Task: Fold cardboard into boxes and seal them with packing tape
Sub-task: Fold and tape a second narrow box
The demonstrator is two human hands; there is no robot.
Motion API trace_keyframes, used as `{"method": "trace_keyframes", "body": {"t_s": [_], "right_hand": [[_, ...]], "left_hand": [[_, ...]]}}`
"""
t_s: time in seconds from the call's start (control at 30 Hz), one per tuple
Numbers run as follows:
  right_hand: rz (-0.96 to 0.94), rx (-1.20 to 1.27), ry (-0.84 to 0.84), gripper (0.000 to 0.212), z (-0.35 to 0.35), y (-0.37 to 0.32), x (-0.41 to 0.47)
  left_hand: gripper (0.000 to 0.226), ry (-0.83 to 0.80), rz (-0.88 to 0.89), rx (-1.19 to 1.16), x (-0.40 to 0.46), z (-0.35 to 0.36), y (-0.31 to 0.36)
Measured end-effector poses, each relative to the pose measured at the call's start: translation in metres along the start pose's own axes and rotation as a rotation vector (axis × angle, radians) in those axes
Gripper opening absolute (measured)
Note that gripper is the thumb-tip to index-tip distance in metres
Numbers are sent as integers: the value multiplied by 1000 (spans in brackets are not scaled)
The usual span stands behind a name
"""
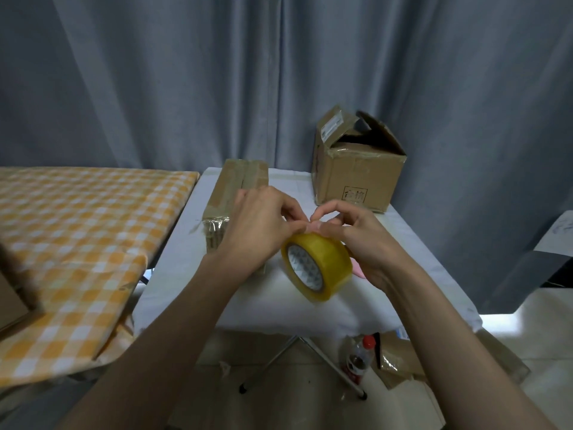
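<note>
A yellow roll of packing tape (322, 264) hangs above the white table (279, 302), held between both hands. My right hand (362, 240) cradles the roll from the right. My left hand (257, 226) pinches at the top of the roll with thumb and fingertips, touching the right hand's fingers there. A long, narrow closed cardboard box (231, 193) lies on the table behind my left hand, partly hidden by it, with glossy tape on its near end. A larger cardboard box (356, 169) stands at the table's back right, its top flaps open.
An orange-and-white checked surface (77, 228) sits to the left, with flat cardboard (12, 302) on its near edge. On the floor under the table lie a red-capped bottle (358, 358) and cardboard scraps (400, 364). A grey curtain hangs behind. A small pink thing shows under my right hand.
</note>
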State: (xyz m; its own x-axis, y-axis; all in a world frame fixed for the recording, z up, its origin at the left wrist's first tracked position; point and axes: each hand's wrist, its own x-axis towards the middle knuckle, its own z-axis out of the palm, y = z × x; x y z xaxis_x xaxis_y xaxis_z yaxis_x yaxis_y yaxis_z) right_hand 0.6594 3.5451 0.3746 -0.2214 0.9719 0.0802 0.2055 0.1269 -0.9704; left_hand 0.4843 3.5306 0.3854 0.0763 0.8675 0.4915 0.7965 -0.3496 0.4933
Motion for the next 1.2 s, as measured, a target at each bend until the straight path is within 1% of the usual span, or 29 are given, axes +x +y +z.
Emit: {"method": "trace_keyframes", "body": {"t_s": [0.03,0.1,0.13,0.17,0.23,0.3,0.47,0.5,0.57,0.67,0.73,0.8,0.83,0.9,0.93,0.97,1.0,1.07,1.13,1.2], "right_hand": [[-4,15,16,21,0,1,0],[44,43,23,47,0,3,0],[89,46,-6,56,0,3,-1],[135,42,-52,61,0,3,-2],[197,23,-137,57,1,3,-2],[179,1,-154,48,1,6,-2],[-3,-125,-16,16,-1,8,0],[-40,-129,-12,10,-2,7,-1],[-105,-108,-45,5,-6,4,-2],[-177,-136,-94,5,-11,0,-5],[-210,-179,-108,6,-11,0,-7],[-237,-205,-126,8,-11,-1,-8],[-244,-217,-135,9,-12,-1,-8],[-252,-265,-135,15,-14,-1,-8],[-255,-290,-127,21,-15,1,-6],[-251,-302,-117,29,-16,3,-2],[-239,-304,-107,37,-15,5,2],[-222,-347,-72,46,-12,12,14],[-237,-478,-33,48,-6,23,26],[-263,-617,-8,48,3,35,37]], "left_hand": [[8,20,-18,-19,1,1,1],[7,72,-39,7,2,4,3],[8,96,-43,46,2,6,3],[7,111,-45,90,1,8,3],[6,116,-44,158,1,11,3],[6,117,-29,184,1,12,2],[7,217,116,183,-1,8,16],[7,244,130,171,-1,6,18],[8,292,102,135,2,1,17],[8,300,27,125,8,-5,7],[7,262,1,125,7,-2,5],[9,205,-9,185,5,4,5],[17,177,-14,250,5,5,4],[45,118,-40,401,6,6,0],[59,94,-58,444,7,4,-3],[67,84,-70,449,6,3,-6],[69,87,-74,421,5,2,-9],[56,122,-56,338,3,0,-15],[39,186,-40,265,2,-8,-23],[29,259,-71,178,1,-21,-34]]}}
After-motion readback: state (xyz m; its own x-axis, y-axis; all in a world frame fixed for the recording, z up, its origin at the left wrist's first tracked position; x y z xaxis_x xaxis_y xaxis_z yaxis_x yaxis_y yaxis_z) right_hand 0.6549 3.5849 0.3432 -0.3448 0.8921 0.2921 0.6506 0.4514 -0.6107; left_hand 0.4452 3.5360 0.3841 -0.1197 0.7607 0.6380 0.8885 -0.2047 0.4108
